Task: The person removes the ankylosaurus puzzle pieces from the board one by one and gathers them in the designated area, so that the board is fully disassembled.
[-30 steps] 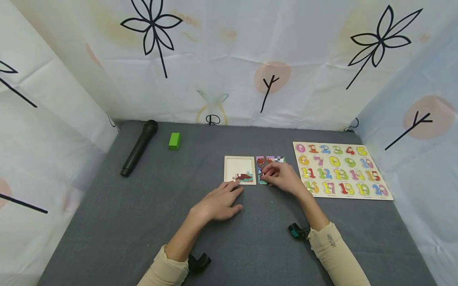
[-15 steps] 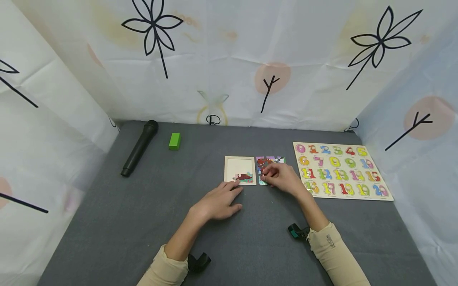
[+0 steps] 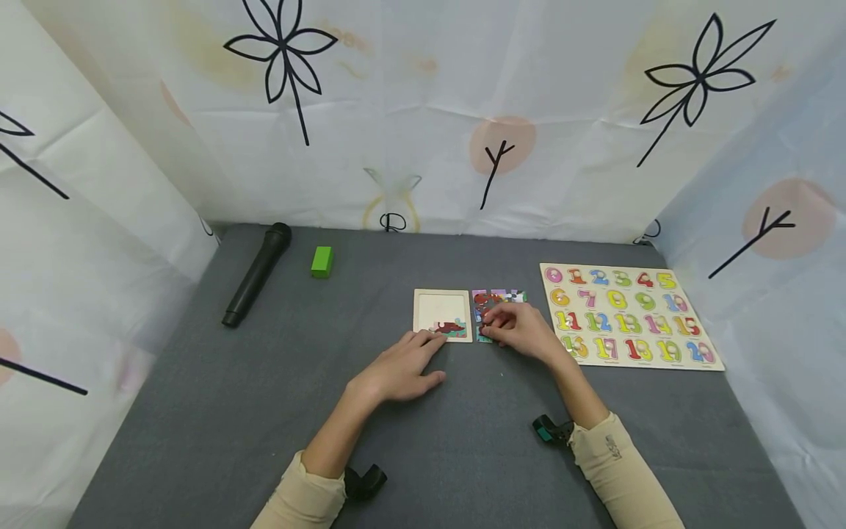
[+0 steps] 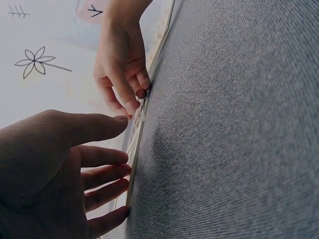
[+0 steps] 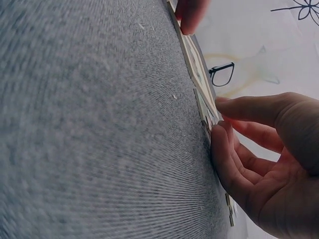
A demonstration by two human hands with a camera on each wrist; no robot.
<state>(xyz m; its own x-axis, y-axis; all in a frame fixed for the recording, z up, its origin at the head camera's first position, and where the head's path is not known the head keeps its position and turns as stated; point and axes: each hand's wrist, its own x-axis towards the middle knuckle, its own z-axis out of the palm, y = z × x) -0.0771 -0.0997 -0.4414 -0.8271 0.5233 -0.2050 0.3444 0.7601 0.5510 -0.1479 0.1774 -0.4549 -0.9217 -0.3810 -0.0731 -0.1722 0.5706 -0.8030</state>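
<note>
A small square wooden puzzle tray lies mid-table, with a red-and-teal puzzle piece in its lower right part. My left hand has its fingers extended, the fingertips at the tray's near edge; the left wrist view shows these fingers spread along that edge. Just right of the tray lie several colourful jigsaw pieces, partly covered by my right hand. Its thumb and fingers pinch a puzzle piece low over this group; in the right wrist view the fingertips hide most of it.
A wooden number board with coloured numerals lies right of my right hand. At the back left are a black microphone and a green block. White patterned cloth encloses the grey table at the back and sides.
My left hand has shifted very slightly, its fingers a little further onto the tray's near edge. The right hand stays at the jigsaw pieces, nearly still.
</note>
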